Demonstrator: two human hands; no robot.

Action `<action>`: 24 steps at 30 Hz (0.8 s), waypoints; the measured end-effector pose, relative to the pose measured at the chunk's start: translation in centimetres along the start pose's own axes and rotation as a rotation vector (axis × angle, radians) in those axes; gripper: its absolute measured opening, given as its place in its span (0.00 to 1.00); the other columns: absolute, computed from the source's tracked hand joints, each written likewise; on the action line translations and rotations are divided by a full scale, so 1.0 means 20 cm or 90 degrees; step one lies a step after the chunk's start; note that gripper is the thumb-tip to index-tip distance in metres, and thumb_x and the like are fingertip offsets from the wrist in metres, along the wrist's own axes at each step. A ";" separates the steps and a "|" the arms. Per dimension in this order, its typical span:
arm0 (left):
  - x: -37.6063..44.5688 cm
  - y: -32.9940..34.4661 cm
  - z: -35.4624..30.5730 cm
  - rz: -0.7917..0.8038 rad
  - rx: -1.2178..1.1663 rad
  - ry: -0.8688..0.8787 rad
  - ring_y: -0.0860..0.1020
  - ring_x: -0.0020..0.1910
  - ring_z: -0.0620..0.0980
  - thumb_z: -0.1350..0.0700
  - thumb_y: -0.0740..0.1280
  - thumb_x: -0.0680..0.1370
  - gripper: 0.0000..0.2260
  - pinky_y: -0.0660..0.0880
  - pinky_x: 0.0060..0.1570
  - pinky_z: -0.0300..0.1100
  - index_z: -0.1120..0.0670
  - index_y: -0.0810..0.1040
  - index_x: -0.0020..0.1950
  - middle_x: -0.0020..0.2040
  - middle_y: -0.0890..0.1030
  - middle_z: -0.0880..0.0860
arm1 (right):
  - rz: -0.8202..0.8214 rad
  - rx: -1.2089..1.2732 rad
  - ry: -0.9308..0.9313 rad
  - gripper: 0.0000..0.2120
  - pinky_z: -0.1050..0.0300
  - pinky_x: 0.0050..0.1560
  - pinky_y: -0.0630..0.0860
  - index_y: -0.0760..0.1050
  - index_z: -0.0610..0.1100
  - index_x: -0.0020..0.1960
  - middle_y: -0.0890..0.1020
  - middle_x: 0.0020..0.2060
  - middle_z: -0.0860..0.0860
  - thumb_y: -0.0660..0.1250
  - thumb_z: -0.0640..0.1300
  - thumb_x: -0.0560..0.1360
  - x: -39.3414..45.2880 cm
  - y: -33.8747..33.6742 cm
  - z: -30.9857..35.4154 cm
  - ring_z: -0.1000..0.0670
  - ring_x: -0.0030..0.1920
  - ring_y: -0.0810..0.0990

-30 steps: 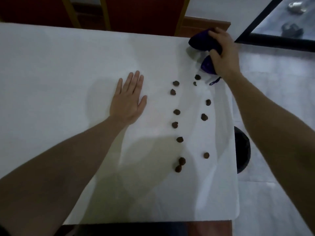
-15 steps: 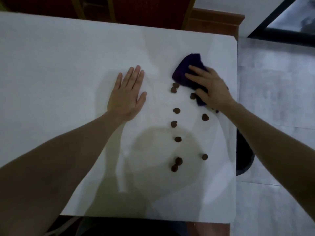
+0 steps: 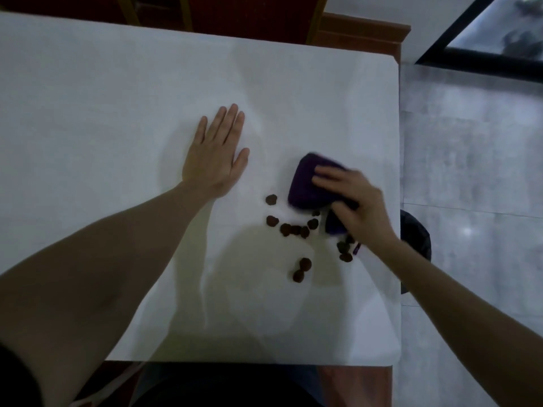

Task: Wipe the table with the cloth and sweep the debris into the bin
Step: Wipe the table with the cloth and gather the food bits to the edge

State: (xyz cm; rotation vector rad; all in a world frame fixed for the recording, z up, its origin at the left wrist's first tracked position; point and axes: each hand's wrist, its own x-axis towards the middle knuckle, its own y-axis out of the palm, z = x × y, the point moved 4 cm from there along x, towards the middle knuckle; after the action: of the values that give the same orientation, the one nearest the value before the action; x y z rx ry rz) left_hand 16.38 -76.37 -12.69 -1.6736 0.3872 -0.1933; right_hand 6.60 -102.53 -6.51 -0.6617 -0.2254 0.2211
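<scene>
A dark purple cloth (image 3: 304, 183) lies on the white table (image 3: 117, 113), right of the middle. My right hand (image 3: 357, 198) presses down on it and grips it. Several small brown bits of debris (image 3: 293, 229) lie bunched just in front of the cloth, with two more (image 3: 302, 268) a little nearer me and some under my right wrist. My left hand (image 3: 216, 155) rests flat on the table, fingers spread, holding nothing. A black bin (image 3: 415, 236) stands on the floor beside the table's right edge, mostly hidden behind my right forearm and the table.
The table's right edge (image 3: 399, 171) runs close to my right hand, with grey tiled floor (image 3: 470, 171) beyond. Red chairs with gold frames (image 3: 249, 16) stand at the far side. A dark-framed glass panel (image 3: 484, 48) is at the top right.
My right hand has drawn the cloth from the table's far right corner toward me, pushing the scattered debris together into a cluster. My left hand has stayed flat in place.
</scene>
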 end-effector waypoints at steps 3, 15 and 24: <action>0.00 0.00 0.00 -0.002 -0.011 0.006 0.45 0.81 0.51 0.44 0.45 0.83 0.29 0.44 0.79 0.53 0.55 0.46 0.81 0.82 0.47 0.53 | -0.080 0.012 0.048 0.24 0.44 0.70 0.69 0.73 0.39 0.68 0.74 0.68 0.44 0.60 0.32 0.72 0.18 -0.16 -0.02 0.47 0.70 0.71; 0.00 -0.02 0.01 0.026 -0.053 0.018 0.46 0.81 0.52 0.47 0.49 0.82 0.30 0.42 0.78 0.53 0.57 0.47 0.81 0.82 0.48 0.55 | 0.046 -0.311 0.059 0.25 0.44 0.72 0.62 0.68 0.43 0.73 0.66 0.74 0.43 0.60 0.40 0.76 0.35 -0.22 -0.44 0.36 0.71 0.65; -0.40 0.02 -0.01 0.005 -0.052 0.018 0.45 0.81 0.51 0.47 0.49 0.83 0.28 0.43 0.79 0.52 0.56 0.48 0.81 0.82 0.48 0.54 | 0.063 -0.263 0.055 0.23 0.45 0.73 0.61 0.72 0.46 0.71 0.68 0.73 0.50 0.60 0.43 0.75 -0.23 0.03 -0.14 0.41 0.73 0.64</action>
State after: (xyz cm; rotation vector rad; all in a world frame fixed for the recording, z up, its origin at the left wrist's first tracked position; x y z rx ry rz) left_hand 8.74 -73.71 -12.21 -1.7506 0.4270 -0.1972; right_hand 3.01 -104.94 -9.74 -1.0914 -0.1555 0.2421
